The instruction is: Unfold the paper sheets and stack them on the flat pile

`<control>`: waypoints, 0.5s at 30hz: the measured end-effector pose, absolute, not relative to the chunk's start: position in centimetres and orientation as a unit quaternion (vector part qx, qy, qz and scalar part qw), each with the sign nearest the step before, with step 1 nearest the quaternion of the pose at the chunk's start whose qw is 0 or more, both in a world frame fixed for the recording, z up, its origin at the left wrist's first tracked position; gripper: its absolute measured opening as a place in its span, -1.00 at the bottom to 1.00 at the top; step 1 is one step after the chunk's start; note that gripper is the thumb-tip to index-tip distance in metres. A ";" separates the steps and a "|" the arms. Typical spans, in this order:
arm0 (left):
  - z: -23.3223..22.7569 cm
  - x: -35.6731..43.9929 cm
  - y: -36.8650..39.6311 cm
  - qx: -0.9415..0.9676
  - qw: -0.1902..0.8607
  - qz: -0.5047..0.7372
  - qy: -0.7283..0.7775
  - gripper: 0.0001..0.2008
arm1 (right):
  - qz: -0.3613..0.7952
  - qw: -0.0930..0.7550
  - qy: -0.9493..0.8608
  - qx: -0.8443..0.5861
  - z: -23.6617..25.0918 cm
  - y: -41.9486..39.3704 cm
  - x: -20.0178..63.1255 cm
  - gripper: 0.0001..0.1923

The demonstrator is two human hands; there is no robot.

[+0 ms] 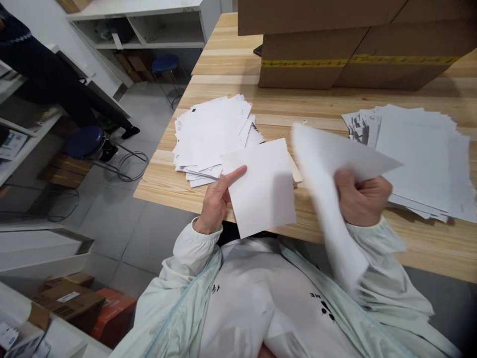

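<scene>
My left hand (218,199) grips a small white sheet of paper (263,191) at its left edge, thumb on top and the fingers hidden beneath. In my right hand (361,196), closed in a fist, is a larger white paper (320,154), bent and blurred by motion. A messy stack of white papers (212,132) lies on the table beyond my left hand. To the right of my right hand sits a second, wider paper stack (417,154), with dark printing showing on some sheets at its left side. A pale wooden object (295,171) is partly covered between the two held papers.
Large cardboard boxes (313,54) with yellow tape stand at the back of the wooden table (164,171). On the left are blue stools (85,141), a person in dark clothes (55,74), and white shelves (164,30). Brown cartons (70,301) and an orange box (114,315) sit at lower left.
</scene>
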State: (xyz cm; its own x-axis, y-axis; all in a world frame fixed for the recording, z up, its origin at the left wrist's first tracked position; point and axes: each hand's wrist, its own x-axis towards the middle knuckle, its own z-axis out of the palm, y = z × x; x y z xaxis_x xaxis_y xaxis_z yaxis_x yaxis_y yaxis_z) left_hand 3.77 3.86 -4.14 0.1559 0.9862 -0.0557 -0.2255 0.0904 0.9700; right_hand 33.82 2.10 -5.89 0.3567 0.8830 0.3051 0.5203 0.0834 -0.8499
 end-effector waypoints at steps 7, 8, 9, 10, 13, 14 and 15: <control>-2.9 5.6 3.5 0.461 0.610 0.502 0.404 -0.58 | 0.107 0.572 -0.610 -0.538 -3.8 3.9 27.6 -0.73; -2.6 5.6 3.3 0.468 0.588 0.514 0.413 -0.64 | 0.112 0.598 -0.594 -0.526 -3.8 4.0 27.4 -0.74; -2.3 5.5 3.1 0.485 0.556 0.528 0.420 -0.70 | 0.129 0.626 -0.576 -0.510 -3.8 4.1 27.3 -0.68; -1.9 5.3 2.9 0.512 0.516 0.542 0.422 -0.74 | 0.165 0.645 -0.562 -0.490 -3.9 4.2 27.3 -0.59; -0.8 4.8 2.8 0.600 0.384 0.590 0.380 -0.72 | 0.318 0.629 -0.561 -0.434 -3.8 4.0 27.1 -0.52; -0.4 4.7 3.0 0.617 0.349 0.607 0.359 -0.64 | 0.343 0.619 -0.562 -0.428 -3.6 3.8 27.0 -0.60; -0.1 4.7 3.1 0.627 0.324 0.621 0.341 -0.53 | 0.344 0.621 -0.561 -0.425 -3.5 3.6 26.8 -0.70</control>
State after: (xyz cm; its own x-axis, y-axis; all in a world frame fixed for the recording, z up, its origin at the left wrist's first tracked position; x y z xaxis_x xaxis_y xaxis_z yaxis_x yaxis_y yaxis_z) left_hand 4.68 3.11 -0.11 -0.0030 0.8302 0.5575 0.0250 -0.5573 0.8300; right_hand 26.78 3.61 -3.50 0.1330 0.9045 0.4051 0.0499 0.4021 -0.9142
